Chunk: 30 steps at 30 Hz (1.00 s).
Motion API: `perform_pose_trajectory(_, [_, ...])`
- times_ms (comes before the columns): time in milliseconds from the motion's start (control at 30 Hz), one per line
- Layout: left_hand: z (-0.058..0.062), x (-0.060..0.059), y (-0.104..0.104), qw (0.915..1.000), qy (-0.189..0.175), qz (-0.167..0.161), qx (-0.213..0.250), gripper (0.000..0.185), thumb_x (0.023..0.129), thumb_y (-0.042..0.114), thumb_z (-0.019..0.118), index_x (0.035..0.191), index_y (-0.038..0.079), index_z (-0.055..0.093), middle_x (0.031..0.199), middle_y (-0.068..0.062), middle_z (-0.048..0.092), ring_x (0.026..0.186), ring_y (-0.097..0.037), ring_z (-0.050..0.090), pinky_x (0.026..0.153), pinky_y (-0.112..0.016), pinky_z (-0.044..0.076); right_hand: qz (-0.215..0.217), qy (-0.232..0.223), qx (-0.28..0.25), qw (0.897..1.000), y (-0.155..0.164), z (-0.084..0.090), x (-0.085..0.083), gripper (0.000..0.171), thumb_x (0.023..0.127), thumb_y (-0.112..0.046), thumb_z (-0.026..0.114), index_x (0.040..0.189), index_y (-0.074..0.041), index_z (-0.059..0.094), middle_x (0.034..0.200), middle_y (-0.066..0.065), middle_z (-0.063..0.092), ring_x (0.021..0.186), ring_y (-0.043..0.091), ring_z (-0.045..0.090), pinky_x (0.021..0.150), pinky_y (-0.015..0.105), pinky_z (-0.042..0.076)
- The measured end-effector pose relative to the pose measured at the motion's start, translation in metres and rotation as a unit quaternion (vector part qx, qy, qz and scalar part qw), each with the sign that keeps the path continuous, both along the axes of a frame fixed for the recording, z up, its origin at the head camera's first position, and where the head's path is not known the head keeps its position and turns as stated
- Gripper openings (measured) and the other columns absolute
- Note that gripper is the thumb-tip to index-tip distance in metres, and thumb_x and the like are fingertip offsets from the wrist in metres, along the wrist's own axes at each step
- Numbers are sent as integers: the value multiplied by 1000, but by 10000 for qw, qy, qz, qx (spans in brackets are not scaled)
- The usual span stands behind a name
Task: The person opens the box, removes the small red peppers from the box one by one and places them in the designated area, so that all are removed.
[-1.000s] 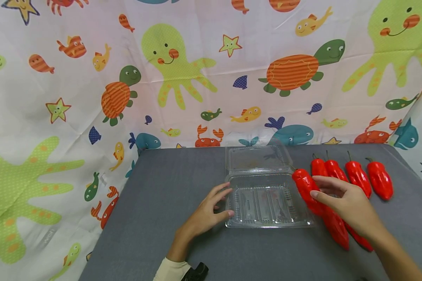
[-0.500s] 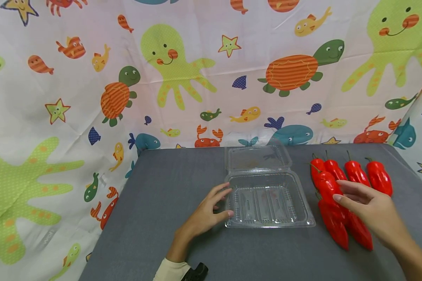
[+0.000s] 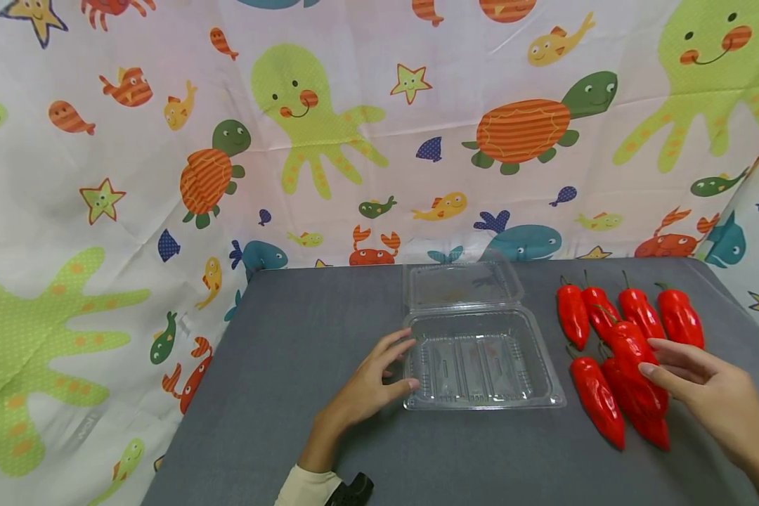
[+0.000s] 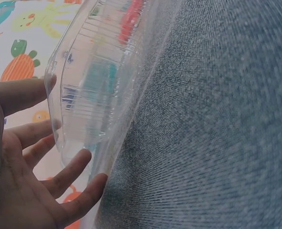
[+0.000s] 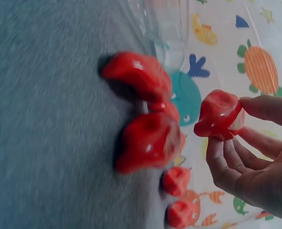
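My right hand (image 3: 711, 390) pinches a red pepper (image 3: 631, 350) between thumb and fingers. In the right wrist view this pepper (image 5: 219, 114) is held up off the table, apart from the others. It overlaps a front pepper (image 3: 651, 430) in the head view, with another front pepper (image 3: 597, 402) just left of it. My left hand (image 3: 370, 383) is at the left side of a clear plastic clamshell box (image 3: 481, 405), fingers spread. In the left wrist view, fingertips touch the rim of the box (image 4: 83, 90). Its hinged lid (image 3: 462, 287) lies back, and the tray holds nothing.
Several more red peppers stand in a back row, from the leftmost pepper (image 3: 572, 315) to the rightmost pepper (image 3: 681, 318). A grey cloth (image 3: 278, 393) covers the table. Behind it hangs a curtain (image 3: 348, 232) printed with sea animals.
The right hand has carried its pepper rightward, from the right edge of the box to over the front peppers. The left hand and box have stayed in place.
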<state>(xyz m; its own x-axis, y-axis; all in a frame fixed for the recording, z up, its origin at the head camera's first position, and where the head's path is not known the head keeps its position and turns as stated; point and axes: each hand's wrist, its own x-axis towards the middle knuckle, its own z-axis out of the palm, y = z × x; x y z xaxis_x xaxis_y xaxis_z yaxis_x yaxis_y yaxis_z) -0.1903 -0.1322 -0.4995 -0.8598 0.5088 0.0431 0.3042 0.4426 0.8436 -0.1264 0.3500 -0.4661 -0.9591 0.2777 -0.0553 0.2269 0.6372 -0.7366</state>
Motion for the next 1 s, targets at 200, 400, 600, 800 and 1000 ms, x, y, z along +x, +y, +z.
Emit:
perform_pose_trajectory(200, [0,0,-1,10000,-1,-5,20,72,99,35,74,162,17,44,173,10,27,142,-24,50,111,-54,49,-286,-81,135,9995,16,-7,2,75,103,-38,69,153,12,43,140,46,51,82,0,58,56,17,52])
perform_pose_trajectory(400, [-1,0,-1,10000,-12,-1,17,73,99,35,75,163,18,44,172,13,27,142,-21,49,111,-53,49,-441,-471,95,9979,31,-14,1,80,104,-39,69,154,15,37,139,48,48,87,29,67,56,23,56])
perform_pose_trajectory(600, [-1,-1,-1,10000,-7,-2,12,72,99,34,75,162,17,44,172,12,27,142,-21,49,111,-52,49,-485,-1084,41,9929,46,-22,0,84,103,-39,69,155,16,32,140,48,46,93,36,67,58,26,55])
perform_pose_trajectory(800, [-1,-1,0,10000,-1,15,28,72,98,34,75,162,18,45,172,12,27,141,-20,50,111,-52,49,-545,-1468,-97,9876,52,-31,1,83,103,-35,71,156,16,30,138,48,47,95,37,67,59,28,55])
perform_pose_trajectory(1000, [-1,-1,0,10000,-24,21,21,72,99,36,74,162,18,45,172,12,27,141,-20,50,111,-52,49,-514,-1543,-82,9867,57,-36,1,82,102,-34,72,154,16,33,130,45,55,79,16,64,59,28,54])
